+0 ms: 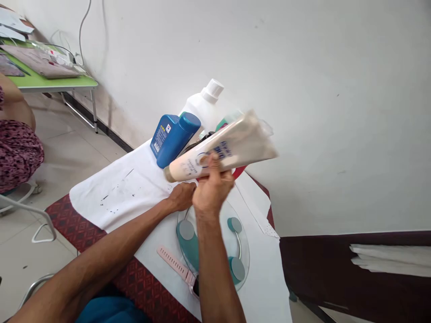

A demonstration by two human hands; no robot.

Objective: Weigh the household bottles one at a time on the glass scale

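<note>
Against a plain pale wall [319, 112], a surface [266, 269] is spread with a white cloth bearing dark marks [134, 179] over a dark red patterned cloth [141, 278]. The right hand [213, 190] is wrapped around a cream-coloured squeeze tube with blue print [218, 152], its thumb pressed over the printed face; the tube is held tilted above the surface, its olive-brown cap [169, 174] pointing down to the left. The left hand [182, 196] is low near the cloth, just beside the right wrist; its fingertips are hidden, so whether it holds anything cannot be told. Behind the tube's capped end stand a flat blue plastic bottle [171, 137] and a white plastic bottle with a ribbed cap [204, 105]. Below the hands lies a round clear glass scale with teal and grey feet [232, 249], partly covered by the right forearm, and near its edge a pink-strapped watch [180, 270]. At far left, a person in pink patterned clothing [18, 152] sits near a light green table [72, 82].
</note>
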